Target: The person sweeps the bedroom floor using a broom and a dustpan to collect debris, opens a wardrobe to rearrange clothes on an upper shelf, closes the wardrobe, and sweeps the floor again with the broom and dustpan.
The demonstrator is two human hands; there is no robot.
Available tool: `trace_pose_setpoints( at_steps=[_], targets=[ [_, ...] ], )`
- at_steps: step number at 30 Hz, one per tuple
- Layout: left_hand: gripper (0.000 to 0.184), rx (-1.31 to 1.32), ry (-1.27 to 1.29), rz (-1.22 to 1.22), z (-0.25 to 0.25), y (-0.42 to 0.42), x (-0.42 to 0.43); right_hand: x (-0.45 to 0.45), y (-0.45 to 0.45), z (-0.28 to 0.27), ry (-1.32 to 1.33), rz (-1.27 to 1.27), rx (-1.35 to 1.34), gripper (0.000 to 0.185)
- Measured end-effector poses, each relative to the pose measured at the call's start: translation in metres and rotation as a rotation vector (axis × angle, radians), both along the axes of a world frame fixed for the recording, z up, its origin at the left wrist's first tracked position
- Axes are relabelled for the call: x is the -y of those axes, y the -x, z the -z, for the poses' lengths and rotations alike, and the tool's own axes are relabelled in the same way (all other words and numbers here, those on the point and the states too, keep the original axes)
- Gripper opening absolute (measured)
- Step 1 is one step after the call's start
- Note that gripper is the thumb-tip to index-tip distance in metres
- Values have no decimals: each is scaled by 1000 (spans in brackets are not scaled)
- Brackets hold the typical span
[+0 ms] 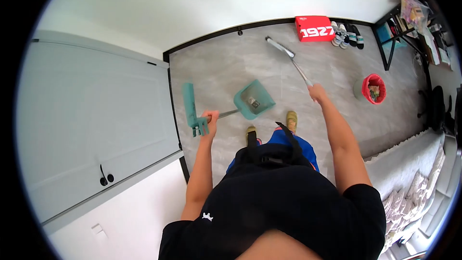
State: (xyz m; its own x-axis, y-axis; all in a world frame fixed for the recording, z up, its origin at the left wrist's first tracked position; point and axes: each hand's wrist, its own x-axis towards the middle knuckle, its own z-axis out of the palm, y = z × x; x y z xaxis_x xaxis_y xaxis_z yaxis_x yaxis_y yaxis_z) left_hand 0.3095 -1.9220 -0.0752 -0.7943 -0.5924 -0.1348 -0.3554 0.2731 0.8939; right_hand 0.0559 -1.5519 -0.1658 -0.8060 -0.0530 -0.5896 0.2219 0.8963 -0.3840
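Observation:
My left hand [210, 121] is wrapped round the handle of a teal dustpan [254, 100], close to the teal toothed piece at the handle's top. The pan lies on the grey floor in front of my feet, with some small debris in it. Out to the right, my right hand [316, 92] grips the grey stick of a broom [280, 46]. Its long narrow head is over the floor near the back wall, left of a red shoe box. The broom and the dustpan are apart.
Shoes [340, 35] and black slides stand beside the red box [315, 29]. A bin [373, 89] with a red liner is at right, near a black-framed shelf [388, 53]. A sofa [404, 163] is at lower right, a grey cabinet [96, 115] at left.

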Motion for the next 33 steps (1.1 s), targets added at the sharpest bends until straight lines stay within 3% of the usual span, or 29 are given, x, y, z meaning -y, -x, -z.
trace_pose_setpoints(
  at_steps=[7, 10, 13, 18, 21, 24, 27, 30, 33],
  targets=[
    [22, 41, -37, -245, -21, -55, 15, 73, 17, 38, -43, 7, -33, 32],
    [21, 71, -122, -305, -31, -73, 27, 48, 2, 46, -124, -219, -108, 28],
    [21, 77, -185, -348, -32, -87, 42, 16, -25, 55, -150, -267, -54, 29],
    [22, 99, -240, -391, -22, -107, 66, -23, -107, 17, -233, -352, 18, 29],
    [21, 99, -248, -360, -10, -119, 83, -28, -170, -9, -301, -268, 85, 25],
    [22, 88, -258, -323, 2, -132, 101, -26, -220, -26, -321, -3, 500, 17],
    [23, 63, -337, -311, -5, -138, 106, -27, -267, -30, -383, -50, 509, 13],
    [24, 96, -266, -271, -1, -147, 108, -31, -298, -33, -240, -54, 585, 11],
    [25, 82, -191, -247, 17, -156, 109, -44, -313, -29, -29, 153, 511, 14]
  ],
)
